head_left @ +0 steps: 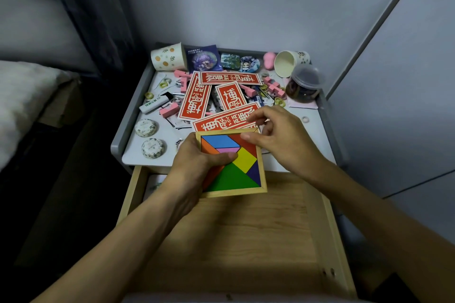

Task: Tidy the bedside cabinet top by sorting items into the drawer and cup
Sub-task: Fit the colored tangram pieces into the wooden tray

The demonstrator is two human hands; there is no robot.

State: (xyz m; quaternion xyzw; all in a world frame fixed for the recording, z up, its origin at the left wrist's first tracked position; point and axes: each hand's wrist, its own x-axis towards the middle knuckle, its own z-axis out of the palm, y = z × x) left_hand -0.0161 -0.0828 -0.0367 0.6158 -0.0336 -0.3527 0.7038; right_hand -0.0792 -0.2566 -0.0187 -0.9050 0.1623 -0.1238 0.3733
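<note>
Left hand [197, 162] grips the tangram puzzle [236, 170] by its left edge. The thumb presses on top at the pink and yellow pieces, and the fingers are hidden under the wooden frame. The puzzle is held flat and slightly rotated, with all coloured pieces seated in the frame.

Right hand [283, 138] is at the tangram's far right corner, fingers curled, thumb tip on the red piece near the frame edge. Can't tell if it pinches the frame or only touches it.

The open wooden drawer [246, 229] lies directly below and nearer than the tangram. The tangram's far edge overlaps the front lip of the grey cabinet top [134, 155].

- Just beyond the tangram: red cards [194, 101] with white characters, fanned and overlapping.
- Left of the tangram: two round patterned tins [146, 127].
- Further beyond-left of it: a white lighter [154, 103] and pink blocks [170, 109].
- Far beyond-left of it: an upright spotted paper cup [168, 56].
- Far beyond-right of it: a second paper cup [286, 63] tipped on its side, mouth facing the camera. A clear plastic jar [305, 86] with dark contents stands just beside that cup.
- Straight beyond the tangram, between the two cups: character badges [204, 59] along the back rim.
</note>
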